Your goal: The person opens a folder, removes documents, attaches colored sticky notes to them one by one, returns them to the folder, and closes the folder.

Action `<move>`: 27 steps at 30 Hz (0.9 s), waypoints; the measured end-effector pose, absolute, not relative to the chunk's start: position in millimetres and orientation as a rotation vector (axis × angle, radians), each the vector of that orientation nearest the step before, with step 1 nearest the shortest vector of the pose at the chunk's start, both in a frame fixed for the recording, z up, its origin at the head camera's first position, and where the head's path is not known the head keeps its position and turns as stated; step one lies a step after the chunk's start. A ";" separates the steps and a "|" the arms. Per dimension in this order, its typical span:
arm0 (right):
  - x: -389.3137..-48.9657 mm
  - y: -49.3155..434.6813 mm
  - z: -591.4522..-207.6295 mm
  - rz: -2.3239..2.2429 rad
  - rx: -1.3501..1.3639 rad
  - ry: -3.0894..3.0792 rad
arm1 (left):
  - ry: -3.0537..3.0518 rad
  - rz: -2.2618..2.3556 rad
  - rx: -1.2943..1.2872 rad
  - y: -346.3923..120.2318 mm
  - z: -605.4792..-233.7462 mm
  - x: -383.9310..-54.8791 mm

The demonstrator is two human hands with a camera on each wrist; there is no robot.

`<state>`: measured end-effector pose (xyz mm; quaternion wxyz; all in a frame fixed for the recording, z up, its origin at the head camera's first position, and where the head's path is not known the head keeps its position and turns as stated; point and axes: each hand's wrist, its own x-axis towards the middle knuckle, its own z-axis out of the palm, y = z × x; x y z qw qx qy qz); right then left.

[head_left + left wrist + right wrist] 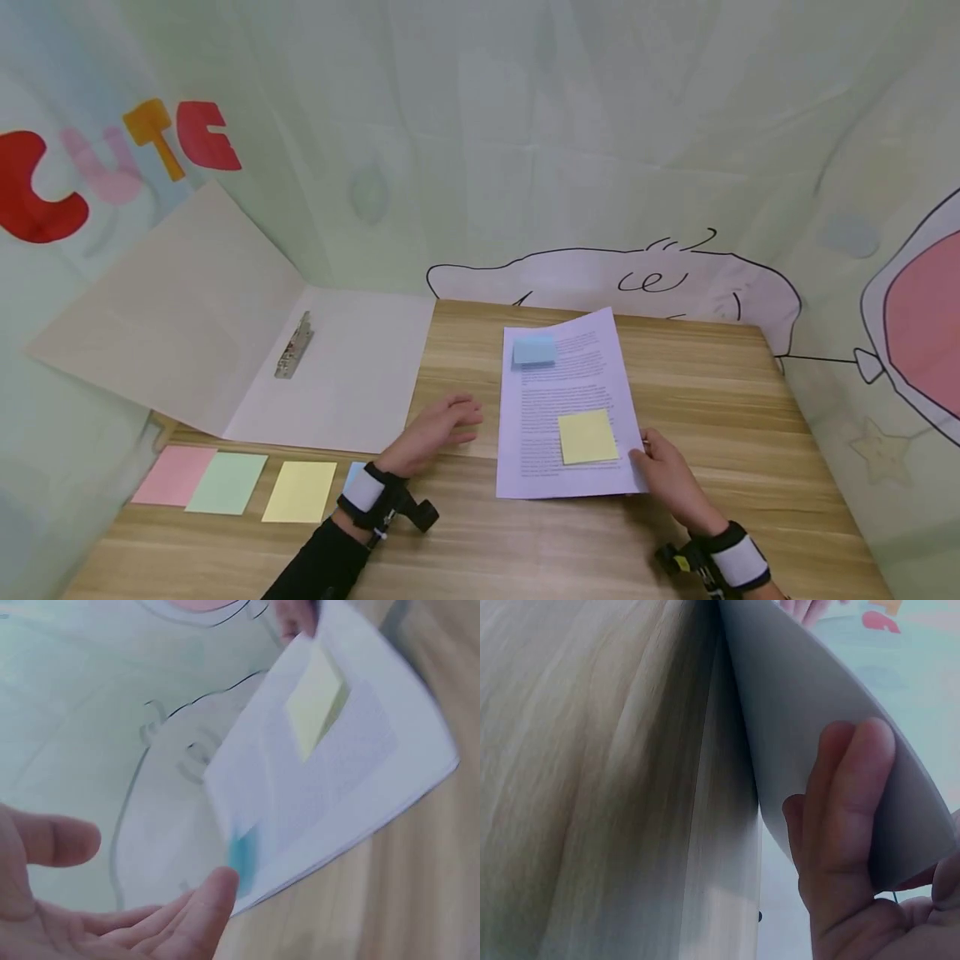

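Observation:
In the head view my right hand (671, 479) grips the right edge of printed sheets (540, 450), which are lifted off the table at that side. Its fingers (847, 802) lie against the underside in the right wrist view. A yellow sticky note (588, 437) is on the lower part of the page, and a blue sticky note (534, 352) is near its top left. My left hand (435, 433) hovers left of the sheets, touching nothing, thumb and fingers spread apart in the left wrist view.
An open white folder (352, 375) with a metal clip (294, 345) lies to the left, its cover leaning on the wall. Along the front left are pink (174, 475), green (227, 482) and yellow (299, 492) sticky notes, plus a blue one (354, 473) partly behind my left wrist.

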<state>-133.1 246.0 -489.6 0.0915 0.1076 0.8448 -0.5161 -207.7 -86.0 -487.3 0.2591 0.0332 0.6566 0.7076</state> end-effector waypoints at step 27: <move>-132.1 249.0 -490.3 -1.563 0.316 2.497 | 2.767 1.247 -0.371 -288.0 -481.8 -193.5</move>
